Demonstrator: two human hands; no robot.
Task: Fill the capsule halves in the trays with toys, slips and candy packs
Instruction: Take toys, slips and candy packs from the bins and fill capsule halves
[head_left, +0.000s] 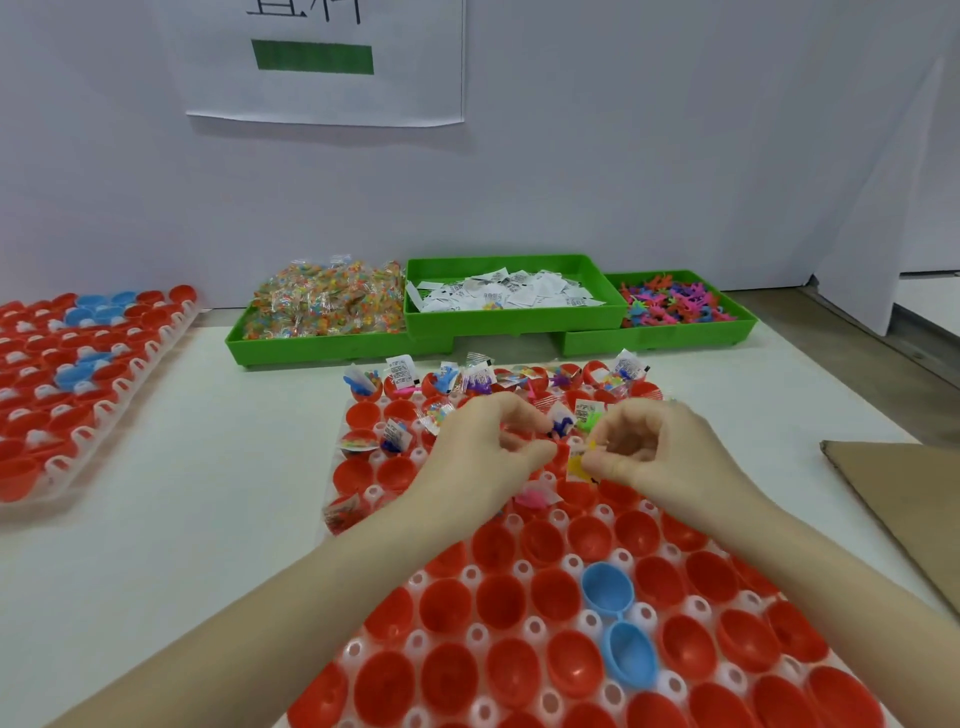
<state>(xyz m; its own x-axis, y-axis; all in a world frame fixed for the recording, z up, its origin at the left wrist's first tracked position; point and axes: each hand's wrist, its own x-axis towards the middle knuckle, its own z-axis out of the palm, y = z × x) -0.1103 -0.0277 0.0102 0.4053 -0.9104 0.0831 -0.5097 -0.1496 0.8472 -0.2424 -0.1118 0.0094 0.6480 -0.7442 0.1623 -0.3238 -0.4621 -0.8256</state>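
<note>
over the tray (358, 656), left hand (485, 451) curled, contents unclear; right hand (647, 449) pinches yellow toy (575, 464).

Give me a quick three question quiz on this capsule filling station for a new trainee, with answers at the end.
1. True or false: the middle green bin holds paper slips.
2. Which colour are the two odd capsule halves in the near tray? A blue, B yellow, C green.
3. Fill in: the candy packs sit in the ___ green bin as seen by the camera.

Key: 1 true; 2 A; 3 left. Both the left hand and right hand have curled fingers; a yellow toy shows at the right hand's fingertips.
</note>
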